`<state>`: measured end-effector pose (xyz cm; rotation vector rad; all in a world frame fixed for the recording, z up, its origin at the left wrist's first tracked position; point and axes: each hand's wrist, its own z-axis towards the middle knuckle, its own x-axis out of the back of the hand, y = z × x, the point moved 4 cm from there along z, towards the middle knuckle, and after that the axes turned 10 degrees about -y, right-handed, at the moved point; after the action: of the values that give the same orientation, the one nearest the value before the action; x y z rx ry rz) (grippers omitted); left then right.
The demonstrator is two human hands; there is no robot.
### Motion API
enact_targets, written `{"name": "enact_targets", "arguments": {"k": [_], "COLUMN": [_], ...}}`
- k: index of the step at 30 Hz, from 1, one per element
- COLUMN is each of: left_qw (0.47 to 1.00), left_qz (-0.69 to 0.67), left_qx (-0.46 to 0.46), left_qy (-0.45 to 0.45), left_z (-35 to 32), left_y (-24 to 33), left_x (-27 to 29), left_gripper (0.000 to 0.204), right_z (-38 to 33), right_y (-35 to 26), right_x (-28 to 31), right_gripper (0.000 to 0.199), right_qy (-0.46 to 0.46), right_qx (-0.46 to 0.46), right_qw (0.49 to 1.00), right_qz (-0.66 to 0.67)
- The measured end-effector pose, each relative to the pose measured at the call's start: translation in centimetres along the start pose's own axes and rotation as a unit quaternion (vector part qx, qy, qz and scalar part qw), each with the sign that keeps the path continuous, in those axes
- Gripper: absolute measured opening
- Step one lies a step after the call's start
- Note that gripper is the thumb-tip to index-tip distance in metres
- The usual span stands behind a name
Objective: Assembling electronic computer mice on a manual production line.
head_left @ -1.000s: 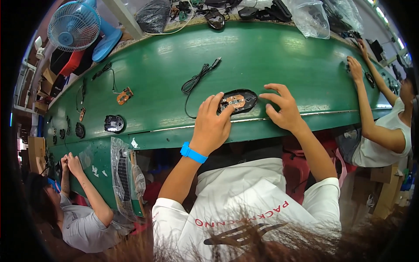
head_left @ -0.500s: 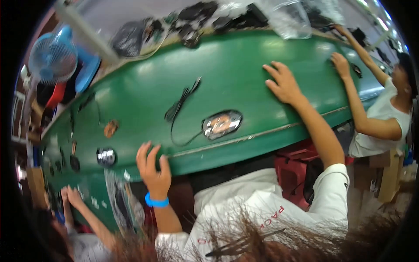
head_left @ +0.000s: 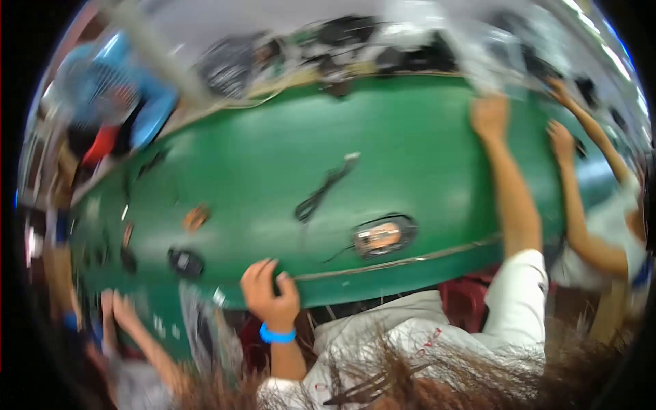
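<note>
Head view, oval part (head_left: pixel 381 236) btwn hands, left grip (head_left: pixel 270 295) curled on table edge (head_left: pixel 410 263), right grip (head_left: pixel 490 116) spread, far.

Long green table (head_left: pixel 424 143) with an oval black part (head_left: pixel 383 236), a black cable (head_left: pixel 322 191), small parts

We've got a blue fan (head_left: pixel 102 102) off the table's far left corner and a black cable (head_left: pixel 321 191) mid-table.
</note>
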<state>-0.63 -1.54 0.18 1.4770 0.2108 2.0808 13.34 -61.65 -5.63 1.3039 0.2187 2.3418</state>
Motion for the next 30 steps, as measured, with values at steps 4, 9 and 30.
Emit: {"name": "enact_targets", "arguments": {"k": [4,9,30], "left_qw": [0.998,0.997,0.963], "left_qz": [-0.062,-0.057,0.178], "left_qx": [-0.007,0.044,0.203], "left_qy": [0.013,0.040,-0.019], "left_z": [2.5,0.7,1.6], "left_y": [1.9,1.0,-14.7], "left_x": [-1.3,-0.1,9.5], "left_gripper": [0.026,0.026,0.049], "right_z": [0.8,2.2,1.2], "right_y": [8.7,3.7,8.0], "right_x": [-2.4,-1.7,-8.0], "right_gripper": [0.048,0.051,0.052], "right_qy": [-0.069,-0.221,-0.156], "right_qx": [-0.111,-0.171,-0.134], "right_qw": [0.991,0.960,0.976], "right_qz": [-0.036,-0.001,0.077]}}
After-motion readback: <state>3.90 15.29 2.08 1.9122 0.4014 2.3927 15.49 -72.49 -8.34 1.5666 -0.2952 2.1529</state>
